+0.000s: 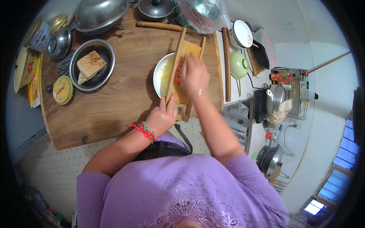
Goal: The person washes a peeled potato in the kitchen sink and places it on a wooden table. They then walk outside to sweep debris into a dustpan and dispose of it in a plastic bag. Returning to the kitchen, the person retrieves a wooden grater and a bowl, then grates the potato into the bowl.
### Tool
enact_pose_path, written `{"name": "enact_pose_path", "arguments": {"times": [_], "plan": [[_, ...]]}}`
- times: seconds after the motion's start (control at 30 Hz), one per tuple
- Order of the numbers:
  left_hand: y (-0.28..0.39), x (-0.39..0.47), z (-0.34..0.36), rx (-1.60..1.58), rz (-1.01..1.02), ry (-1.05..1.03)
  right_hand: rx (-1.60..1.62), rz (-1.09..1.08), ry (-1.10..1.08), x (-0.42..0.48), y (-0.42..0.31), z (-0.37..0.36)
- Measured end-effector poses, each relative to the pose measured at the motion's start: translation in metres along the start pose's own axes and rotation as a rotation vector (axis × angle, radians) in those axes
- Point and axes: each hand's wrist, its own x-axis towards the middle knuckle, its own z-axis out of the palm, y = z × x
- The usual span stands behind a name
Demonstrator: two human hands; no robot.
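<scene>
A wooden grater (179,51) with a red slotted insert (178,69) lies tilted across a white bowl (156,77) near the wooden table's right side. Pale yellow shreds (166,74) lie in the bowl. My left hand (163,116), with red and green bracelets at the wrist, holds the grater's lower left rail. My right hand (195,75), blurred, is on the grater's face beside the red insert, its fingers curled. Whatever may be under its palm is hidden.
A metal bowl with flatbread (90,65) and a yellow round tin (63,90) stand at the left. Behind are a large metal bowl (101,14), a lidded pan (156,8) and a rolling pin (162,26). An upturned green bowl (239,65) stands right, beside a wooden rod (226,65).
</scene>
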Motion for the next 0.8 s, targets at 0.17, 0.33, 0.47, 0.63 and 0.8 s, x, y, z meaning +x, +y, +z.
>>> {"name": "enact_pose_path", "arguments": {"times": [0.17,0.33,0.47,0.63,0.8], "plan": [[0.002,0.003,-0.004,-0.004,0.016,0.033,-0.101,0.154,0.014,0.087,0.037,0.01],[-0.002,0.003,-0.001,0.016,-0.02,0.027,0.043,-0.044,-0.006,-0.009,0.004,-0.01],[-0.007,-0.002,0.008,-0.033,0.002,0.04,0.076,-0.161,-0.015,-0.077,-0.022,-0.025],[0.001,0.001,-0.001,0.035,0.008,0.014,-0.087,0.136,-0.099,0.058,0.024,0.007],[0.005,0.003,0.001,0.015,-0.005,0.024,-0.064,0.081,0.059,0.076,0.05,0.021]]}}
